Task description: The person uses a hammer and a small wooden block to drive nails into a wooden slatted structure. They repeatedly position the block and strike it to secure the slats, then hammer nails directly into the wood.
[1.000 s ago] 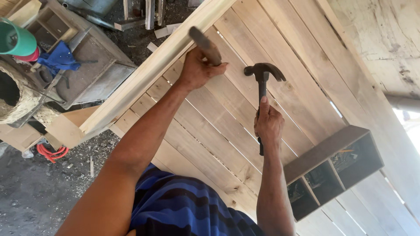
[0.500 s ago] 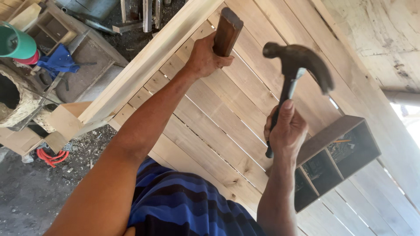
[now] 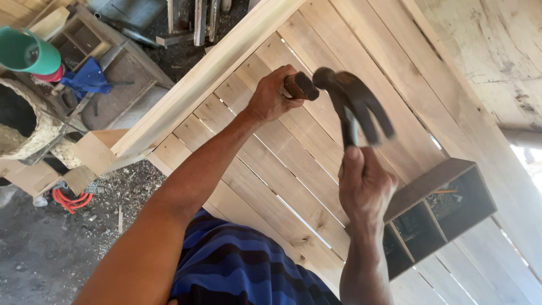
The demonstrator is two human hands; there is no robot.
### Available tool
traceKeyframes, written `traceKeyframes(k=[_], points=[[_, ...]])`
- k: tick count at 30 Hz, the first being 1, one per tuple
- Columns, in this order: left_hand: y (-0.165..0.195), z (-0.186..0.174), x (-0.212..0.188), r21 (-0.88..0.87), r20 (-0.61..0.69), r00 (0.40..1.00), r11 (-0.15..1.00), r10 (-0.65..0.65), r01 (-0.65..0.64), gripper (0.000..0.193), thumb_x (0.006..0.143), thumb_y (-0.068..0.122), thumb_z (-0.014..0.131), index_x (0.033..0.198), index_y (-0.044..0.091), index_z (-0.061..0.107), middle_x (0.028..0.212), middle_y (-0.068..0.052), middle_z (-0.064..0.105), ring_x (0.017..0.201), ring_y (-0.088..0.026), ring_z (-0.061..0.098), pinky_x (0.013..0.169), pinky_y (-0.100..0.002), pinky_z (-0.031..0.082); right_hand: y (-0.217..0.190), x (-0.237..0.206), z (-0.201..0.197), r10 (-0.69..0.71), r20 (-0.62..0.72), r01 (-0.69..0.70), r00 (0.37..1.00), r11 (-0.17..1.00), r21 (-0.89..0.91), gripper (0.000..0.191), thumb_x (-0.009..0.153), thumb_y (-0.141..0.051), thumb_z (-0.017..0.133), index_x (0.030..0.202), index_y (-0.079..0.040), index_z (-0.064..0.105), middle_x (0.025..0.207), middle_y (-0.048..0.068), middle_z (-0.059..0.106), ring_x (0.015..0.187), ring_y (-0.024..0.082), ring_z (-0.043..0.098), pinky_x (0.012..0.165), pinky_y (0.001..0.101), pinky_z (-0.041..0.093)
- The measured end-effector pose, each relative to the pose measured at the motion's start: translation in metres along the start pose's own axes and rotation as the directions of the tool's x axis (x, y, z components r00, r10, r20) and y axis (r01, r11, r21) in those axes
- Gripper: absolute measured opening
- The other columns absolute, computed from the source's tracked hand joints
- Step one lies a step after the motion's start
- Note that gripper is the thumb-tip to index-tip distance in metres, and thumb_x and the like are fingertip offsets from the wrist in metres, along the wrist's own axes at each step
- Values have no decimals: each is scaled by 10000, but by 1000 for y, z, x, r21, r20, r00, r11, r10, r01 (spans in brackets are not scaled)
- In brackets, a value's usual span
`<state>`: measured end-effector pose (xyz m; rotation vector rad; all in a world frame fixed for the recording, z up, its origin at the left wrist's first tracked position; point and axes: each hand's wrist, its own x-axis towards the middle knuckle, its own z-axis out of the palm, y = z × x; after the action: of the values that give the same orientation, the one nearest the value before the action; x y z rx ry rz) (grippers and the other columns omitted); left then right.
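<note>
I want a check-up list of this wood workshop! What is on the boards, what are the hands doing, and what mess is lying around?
Surface: pale wooden slatted panel with narrow gaps between boards and a thick plank rail along its upper edge.
Job's things: dark steel claw hammer, blurred; short dark brown wooden-handled tool, its tip hidden.
Clutter: small dark wooden box with compartments on the panel; green plastic cup; blue cloth; woven basket; wood offcuts.
Grippers: left hand closed round the tool; right hand grips the hammer handle, head beside the tool's end.
Cables: orange coiled cord on the ground.
Surroundings: dusty floor with shavings; rough wooden wall.
</note>
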<state>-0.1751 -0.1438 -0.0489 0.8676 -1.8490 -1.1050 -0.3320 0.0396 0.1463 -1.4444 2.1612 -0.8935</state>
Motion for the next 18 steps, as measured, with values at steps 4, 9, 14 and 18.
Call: traceKeyframes(k=[4,9,14,18], points=[[-3,2,-6,27,-74,988,991,134,-132,555,766,141,943,1147,110,542,1038,-55,653,969,-223,686,873,-342,616,0,-14,-8,-17,-46,25,999,982,185,582,1099,-548,434,780,-87,590,575,-15,547,493,80,543,476,275,401],[3,9,-10,178,-61,988,976,142,-129,607,682,149,960,1094,111,517,991,-67,616,919,-273,624,811,-394,564,3,-7,9,-16,-17,17,1000,999,48,645,1104,-579,425,701,-89,541,541,-11,547,485,82,560,462,276,410],[11,12,-6,236,-34,996,969,85,-74,626,692,143,952,1127,108,503,980,-71,593,894,-266,605,791,-381,557,11,-23,6,23,-20,-22,1000,999,43,654,1111,-596,381,725,-101,564,538,-17,555,482,77,573,464,277,416],[14,14,-6,275,-15,1000,961,10,-6,601,680,126,952,1081,120,505,939,-62,596,880,-259,606,773,-376,547,19,-37,5,52,-111,-17,992,955,295,667,1075,-649,341,808,-92,593,544,-19,553,453,71,543,430,263,389]])
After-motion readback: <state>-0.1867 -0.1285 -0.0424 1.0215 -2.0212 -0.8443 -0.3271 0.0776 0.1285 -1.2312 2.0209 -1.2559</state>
